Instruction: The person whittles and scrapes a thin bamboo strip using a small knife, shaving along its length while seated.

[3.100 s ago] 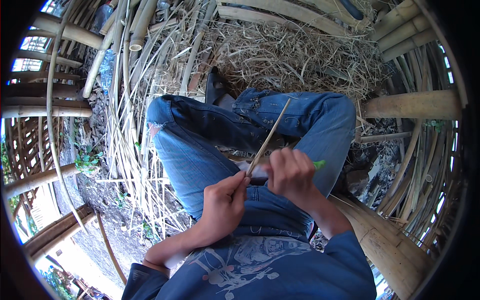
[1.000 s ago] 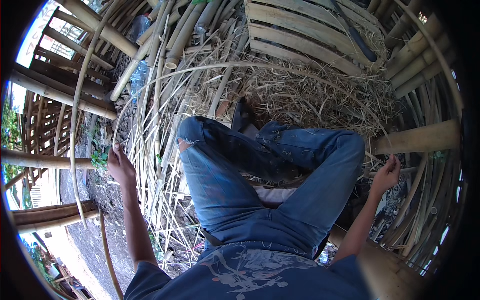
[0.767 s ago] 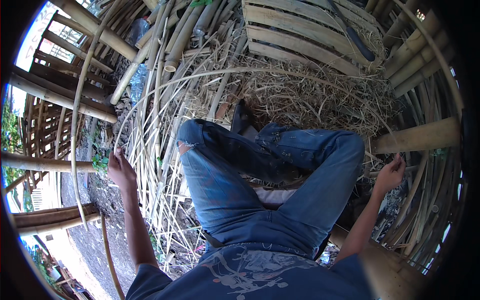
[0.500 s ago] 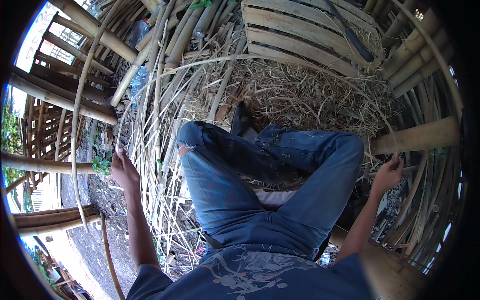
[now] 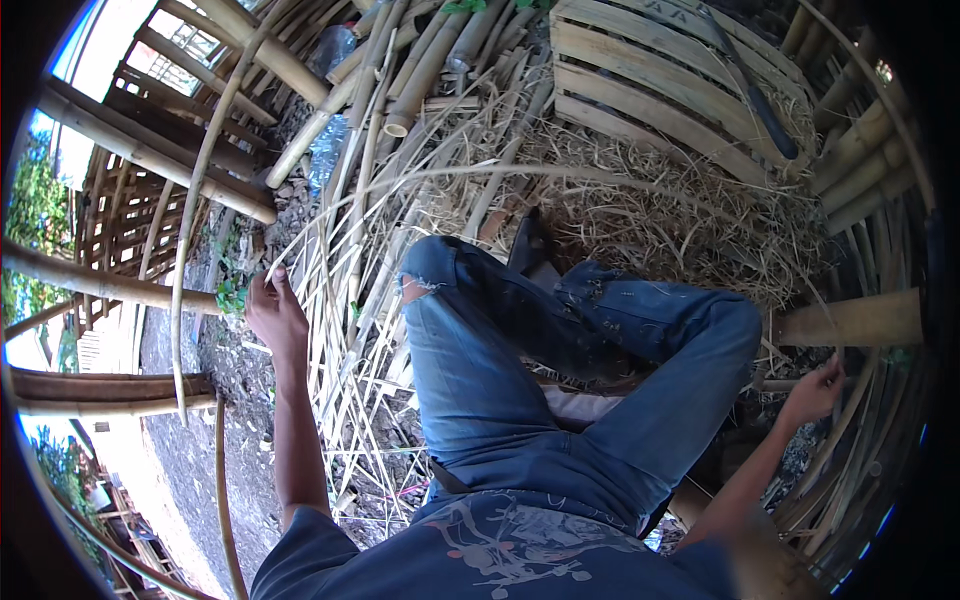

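Note:
A long, thin bamboo strip [image 5: 597, 173] bows in a wide arc in front of me, over my bent legs. One end is pinched in my left hand [image 5: 277, 315], its fingers closed, beside a small green plant. At the right, close to a thick bamboo post, my right hand [image 5: 812, 394] closes its fingertips on the other end. Between the hands nothing else touches the strip that I can make out. Beyond my knees, the arc passes over a heap of dry bamboo shavings [image 5: 640, 225].
A slatted bamboo panel [image 5: 640, 90] lies at the far right, with a dark-handled blade tool [image 5: 770, 125] on it. Cut bamboo poles [image 5: 425, 85] and a clear plastic bottle [image 5: 326, 160] lie far left. A thick post [image 5: 865, 318] juts in beside my right hand.
The whole view has turned slightly clockwise and shifted, so the scene appears further right. Both hands keep hold of the strip's ends, and it stays bent in an arc.

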`<state>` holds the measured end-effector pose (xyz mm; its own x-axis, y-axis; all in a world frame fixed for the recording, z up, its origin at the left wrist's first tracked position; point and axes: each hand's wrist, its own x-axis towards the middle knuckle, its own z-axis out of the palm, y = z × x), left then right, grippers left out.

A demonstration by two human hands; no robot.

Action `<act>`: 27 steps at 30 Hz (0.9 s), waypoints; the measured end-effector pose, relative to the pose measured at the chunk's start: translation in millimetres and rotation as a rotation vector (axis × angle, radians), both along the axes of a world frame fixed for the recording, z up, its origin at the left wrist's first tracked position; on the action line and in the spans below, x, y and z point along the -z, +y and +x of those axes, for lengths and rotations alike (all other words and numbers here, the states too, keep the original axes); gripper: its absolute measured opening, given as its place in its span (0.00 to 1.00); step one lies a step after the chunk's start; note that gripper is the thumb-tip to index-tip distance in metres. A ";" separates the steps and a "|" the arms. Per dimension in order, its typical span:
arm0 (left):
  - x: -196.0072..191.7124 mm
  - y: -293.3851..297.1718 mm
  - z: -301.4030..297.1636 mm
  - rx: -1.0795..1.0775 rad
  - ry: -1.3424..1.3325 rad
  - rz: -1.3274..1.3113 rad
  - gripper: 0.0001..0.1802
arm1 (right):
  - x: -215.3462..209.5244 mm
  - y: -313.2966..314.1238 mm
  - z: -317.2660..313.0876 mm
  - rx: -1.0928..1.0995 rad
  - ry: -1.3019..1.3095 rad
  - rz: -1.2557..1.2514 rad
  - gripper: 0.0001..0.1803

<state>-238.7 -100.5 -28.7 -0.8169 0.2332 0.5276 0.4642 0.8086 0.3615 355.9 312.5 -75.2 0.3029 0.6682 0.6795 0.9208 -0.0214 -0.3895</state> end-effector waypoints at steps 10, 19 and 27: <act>-25.4 -37.7 -58.0 0.035 0.346 -0.166 0.47 | -7.2 8.4 27.9 0.042 -0.010 -0.059 0.20; -24.5 2.2 -13.3 0.069 0.035 0.103 0.40 | 0.7 -3.0 4.0 -0.206 -0.008 0.062 0.21; -24.0 16.0 6.6 0.158 0.040 0.214 0.37 | -3.8 -4.5 -6.7 -0.148 -0.023 0.053 0.17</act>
